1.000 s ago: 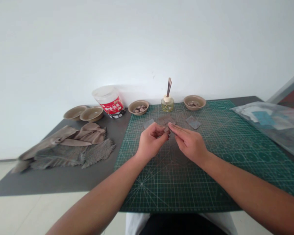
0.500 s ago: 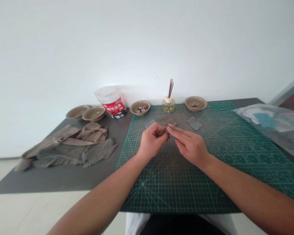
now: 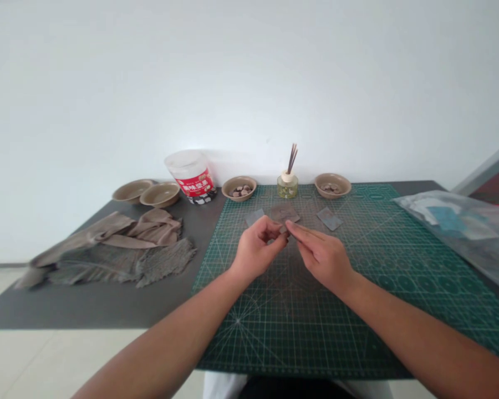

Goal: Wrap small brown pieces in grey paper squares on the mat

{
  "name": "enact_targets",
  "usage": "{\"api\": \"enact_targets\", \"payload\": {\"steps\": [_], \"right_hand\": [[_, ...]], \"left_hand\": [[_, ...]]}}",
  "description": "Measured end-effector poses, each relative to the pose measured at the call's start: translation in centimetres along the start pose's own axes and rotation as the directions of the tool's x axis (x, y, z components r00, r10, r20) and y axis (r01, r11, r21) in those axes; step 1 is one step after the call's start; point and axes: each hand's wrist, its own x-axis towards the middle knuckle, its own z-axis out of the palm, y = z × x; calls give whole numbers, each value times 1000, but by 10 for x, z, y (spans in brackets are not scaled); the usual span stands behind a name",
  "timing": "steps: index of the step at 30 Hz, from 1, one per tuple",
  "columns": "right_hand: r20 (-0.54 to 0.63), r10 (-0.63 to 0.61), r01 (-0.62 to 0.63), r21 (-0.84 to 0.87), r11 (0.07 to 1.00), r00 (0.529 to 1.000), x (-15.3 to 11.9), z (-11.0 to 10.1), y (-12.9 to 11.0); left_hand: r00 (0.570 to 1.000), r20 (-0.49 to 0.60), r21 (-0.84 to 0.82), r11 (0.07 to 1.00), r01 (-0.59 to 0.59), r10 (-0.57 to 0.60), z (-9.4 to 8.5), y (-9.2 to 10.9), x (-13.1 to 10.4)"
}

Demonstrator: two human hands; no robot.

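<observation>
Above the green cutting mat, my left hand pinches a small greyish piece between thumb and curled fingers. My right hand meets it from the other side, its fingers held together with the tips on the piece. Most of the piece is hidden by the fingers, so its exact kind is unclear. Just behind the hands lie a brownish flat square, a pale grey square partly behind my left hand, and another grey square to the right.
Along the wall stand a bowl of round brownish pieces, a reed diffuser, a second bowl with pieces and a red-labelled tub. Two bowls and crumpled cloths are left; a plastic bag is right.
The view has tilted slightly, so the things at the back appear a little lower. Both hands keep together at the small piece, which now shows more between the fingertips.
</observation>
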Motion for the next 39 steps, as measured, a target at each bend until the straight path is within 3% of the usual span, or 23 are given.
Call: {"api": "enact_targets", "payload": {"steps": [3, 8, 12, 18, 21, 24, 27, 29, 31, 36, 39], "right_hand": [[-6, 72, -72, -1, 997, 997, 0, 1, 3], [-70, 30, -29, 14, 999, 997, -1, -1, -1], [-12, -16, 16, 18, 1000, 1000, -1, -3, -4], [1, 1, -1, 13, 1000, 1000, -1, -4, -2], [19, 111, -111, 29, 993, 994, 0, -3, 2], [39, 287, -290, 105, 951, 957, 1, 0, 4], [184, 409, -447, 314, 837, 894, 2, 3, 2], [317, 428, -530, 425, 734, 847, 1, 6, 2], [398, 417, -569, 443, 693, 817, 0, 7, 2], [444, 382, -550, 351, 758, 811, 0, 9, 3], [379, 366, -463, 204, 863, 850, 0, 8, 3]], "left_hand": [[1000, 3, -51, 999, -6, 6, 1, 1, 0], [999, -17, 20, 999, 30, -29, 1, 0, 1], [999, -44, 116, 993, 31, -26, -1, -2, 2], [999, -16, 68, 997, 40, -39, 0, -1, 1], [999, -17, 41, 998, 52, -51, 0, 1, 1], [998, -32, 41, 998, 56, -55, -3, 5, 3], [998, -66, 87, 996, 21, -15, -11, 5, 8], [997, -74, 107, 994, 6, 1, -16, 4, 11], [998, -67, 94, 995, 15, -9, -19, 2, 12], [999, -30, 81, 996, 44, -41, -21, 0, 11], [999, 2, 108, 994, 33, -34, -21, -2, 12]]}}
